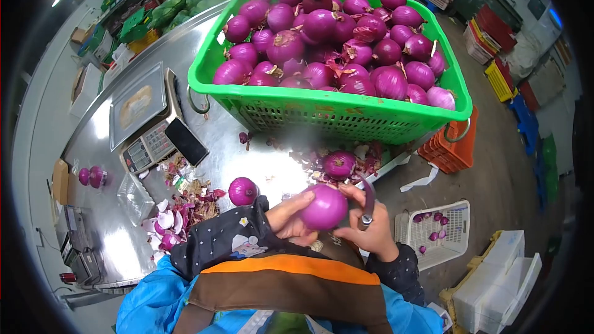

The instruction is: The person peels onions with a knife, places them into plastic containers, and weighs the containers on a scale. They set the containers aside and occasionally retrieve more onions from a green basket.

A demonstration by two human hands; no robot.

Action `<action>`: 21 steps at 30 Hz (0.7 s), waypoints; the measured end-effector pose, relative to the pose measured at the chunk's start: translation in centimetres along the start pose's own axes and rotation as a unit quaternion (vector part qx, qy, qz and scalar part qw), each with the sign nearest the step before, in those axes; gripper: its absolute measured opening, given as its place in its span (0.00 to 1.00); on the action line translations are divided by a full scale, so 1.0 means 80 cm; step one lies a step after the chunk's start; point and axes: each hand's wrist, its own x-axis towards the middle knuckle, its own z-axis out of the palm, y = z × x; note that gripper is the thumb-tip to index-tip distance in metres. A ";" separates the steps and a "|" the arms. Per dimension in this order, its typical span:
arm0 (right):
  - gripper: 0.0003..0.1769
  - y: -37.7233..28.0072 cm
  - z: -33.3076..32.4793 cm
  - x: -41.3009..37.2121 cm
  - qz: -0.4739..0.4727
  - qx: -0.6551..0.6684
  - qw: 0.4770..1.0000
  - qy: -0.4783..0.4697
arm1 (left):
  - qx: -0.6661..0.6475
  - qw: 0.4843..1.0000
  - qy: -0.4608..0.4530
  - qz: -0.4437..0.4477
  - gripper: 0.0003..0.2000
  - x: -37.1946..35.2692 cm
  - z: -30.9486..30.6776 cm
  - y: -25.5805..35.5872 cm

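Observation:
My left hand is wrapped round a peeled, glossy red onion in front of my apron. A knife with a curved blade is gripped in my right hand, its blade pointing up beside the onion. The right fingertips reach to the onion's right side. Just beyond my hands, another red onion lies among loose skins on the steel table. One more loose onion sits left of my left wrist.
A green crate heaped with red onions stands across the table. To the left are a scale, a dark phone, onion peelings and a plastic tray. A white basket with several small onions is on the floor, right.

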 end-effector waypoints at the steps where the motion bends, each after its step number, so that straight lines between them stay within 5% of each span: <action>1: 0.40 -0.002 0.005 0.002 0.049 0.061 0.997 0.011 | 0.053 0.998 0.005 0.036 0.33 0.000 0.003 -0.003; 2: 0.38 -0.003 0.008 0.003 0.098 0.121 0.988 0.023 | 0.105 0.992 0.009 0.071 0.37 -0.001 0.008 -0.005; 3: 0.38 0.000 0.009 0.001 0.098 0.121 0.988 0.023 | 0.339 0.928 0.056 0.145 0.50 -0.006 0.018 0.002; 4: 0.37 0.005 0.011 -0.002 0.154 0.274 0.949 0.024 | 0.339 0.928 0.057 0.146 0.50 -0.005 0.022 0.010; 5: 0.36 0.009 0.014 -0.004 0.206 0.419 0.884 0.023 | 0.523 0.814 0.086 0.239 0.53 -0.003 0.024 0.017; 6: 0.36 0.010 0.018 -0.004 0.206 0.420 0.884 0.020 | 0.679 0.653 0.111 0.318 0.56 -0.001 0.025 0.020; 7: 0.35 0.010 0.025 -0.004 0.216 0.442 0.871 0.011 | 0.539 0.787 0.098 0.284 0.52 0.006 0.015 0.010; 10: 0.25 0.016 0.022 -0.008 0.262 0.385 0.885 0.001 | 0.521 0.792 0.151 0.279 0.41 0.001 0.023 0.004; 11: 0.17 0.015 0.022 -0.004 0.127 0.135 0.976 0.111 | 0.476 0.808 0.188 0.291 0.34 0.004 0.032 0.002; 12: 0.10 0.009 0.020 0.002 -0.022 -0.128 0.969 0.210 | 0.475 0.808 0.190 0.293 0.34 0.003 0.027 -0.001; 13: 0.02 -0.005 0.016 0.004 -0.049 -0.181 0.960 0.210 | 0.488 0.796 0.242 0.262 0.33 0.003 0.019 -0.005; 14: 0.02 -0.002 0.013 0.004 -0.047 -0.180 0.960 0.211 | 0.500 0.782 0.292 0.228 0.33 0.001 0.013 -0.008; 15: 0.04 0.002 0.008 0.002 -0.072 -0.200 0.967 0.141 | 0.408 0.858 0.257 0.176 0.31 -0.001 0.011 -0.007; 18: 0.08 0.018 0.000 0.005 -0.098 -0.242 0.963 0.064 | 0.383 0.892 0.174 0.163 0.28 0.004 0.000 -0.012; 21: 0.08 0.016 -0.001 0.013 -0.097 -0.279 0.955 0.011 | 0.406 0.885 0.158 0.166 0.26 0.000 0.011 -0.005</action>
